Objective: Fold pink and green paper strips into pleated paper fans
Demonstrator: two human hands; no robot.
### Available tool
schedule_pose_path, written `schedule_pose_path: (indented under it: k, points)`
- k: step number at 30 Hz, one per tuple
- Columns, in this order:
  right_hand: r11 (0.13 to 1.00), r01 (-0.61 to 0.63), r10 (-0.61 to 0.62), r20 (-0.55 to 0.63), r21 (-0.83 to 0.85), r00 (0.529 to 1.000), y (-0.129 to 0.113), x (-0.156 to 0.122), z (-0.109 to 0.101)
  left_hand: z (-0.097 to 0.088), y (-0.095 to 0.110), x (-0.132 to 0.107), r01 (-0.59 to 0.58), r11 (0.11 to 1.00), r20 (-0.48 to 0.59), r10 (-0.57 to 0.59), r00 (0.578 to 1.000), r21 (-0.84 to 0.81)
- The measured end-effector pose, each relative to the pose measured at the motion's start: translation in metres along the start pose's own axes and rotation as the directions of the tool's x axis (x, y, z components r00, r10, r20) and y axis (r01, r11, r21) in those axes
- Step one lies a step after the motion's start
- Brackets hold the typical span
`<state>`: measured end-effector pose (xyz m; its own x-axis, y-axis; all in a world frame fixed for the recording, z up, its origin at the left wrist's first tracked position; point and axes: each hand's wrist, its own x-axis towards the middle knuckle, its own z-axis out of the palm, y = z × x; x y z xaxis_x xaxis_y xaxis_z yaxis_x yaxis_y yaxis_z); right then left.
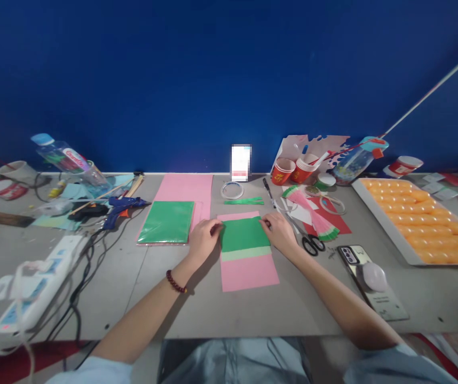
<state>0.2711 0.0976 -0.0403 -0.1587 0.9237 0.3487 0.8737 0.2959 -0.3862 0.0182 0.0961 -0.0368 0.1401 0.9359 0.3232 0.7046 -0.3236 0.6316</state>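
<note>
A green paper strip (244,233) lies across a pink sheet of paper (249,273), with a narrow pale green band (245,254) along its near edge. My left hand (205,237) is closed in a pinch at the strip's left edge. At the top right corner my right hand (281,230) pinches the same green paper. Black-handled scissors (313,245) rest just beyond my right hand, beside a pink and green pleated paper fan (313,213). Left of my hands is a pack of green paper (167,222) in clear wrap.
Thin green strips (244,201) and a tape roll (232,190) lie behind the paper. A blue glue gun (120,209) and a power strip (39,282) with cables are at left. Red paper cups (283,171), a phone (371,282) and a tray of orange pieces (421,221) are at right.
</note>
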Motion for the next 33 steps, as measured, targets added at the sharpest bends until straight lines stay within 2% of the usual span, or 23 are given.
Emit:
schedule_pose_path:
  k: [7,19,25,33]
  points:
    - [0.997,-0.035,0.035,0.01,0.073,0.999,0.003,0.0,0.001,0.0,-0.002,0.001,0.028,0.998,0.018,-0.027,0.999,-0.065]
    - [0.993,-0.046,0.043,0.028,0.107,0.999,0.006,0.0,0.001,0.0,-0.001,0.001,0.044,0.996,0.029,-0.042,0.999,-0.076]
    - [0.991,-0.06,0.058,0.019,0.122,0.998,0.006,0.001,0.001,0.0,-0.001,0.001,0.083,0.987,0.03,-0.079,0.996,-0.134]
    - [0.989,-0.041,0.042,-0.006,0.145,0.999,0.008,0.0,0.003,-0.006,0.009,0.002,0.163,0.975,0.068,-0.154,0.986,-0.152]
